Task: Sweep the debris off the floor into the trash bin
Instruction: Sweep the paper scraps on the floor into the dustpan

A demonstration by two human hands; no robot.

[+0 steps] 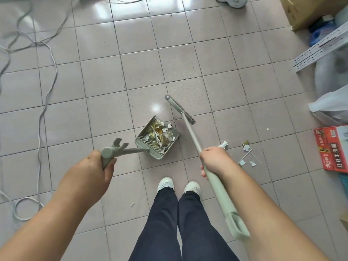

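My left hand point(98, 166) grips the handle of a grey-green dustpan point(143, 145), whose pan sits on the tiled floor ahead of my feet, filled with crumpled paper and wrappers point(162, 134). My right hand point(214, 161) holds the pale green broom point(190, 129) by its long handle; the broom head point(178, 109) hovers just right of and beyond the pan. Loose debris point(244, 153), paper scraps and thin sticks, lies on the floor to the right of my right hand. One small scrap point(132, 204) lies near my left foot. No trash bin is in view.
Grey cables point(45, 91) loop across the floor at the left. At the right stand a cardboard box point(305, 12), metal shelf rails point(320, 48), a white plastic bag point(331, 102) and a red printed box point(331, 149). Another person's shoe point(232, 0) shows at the top.
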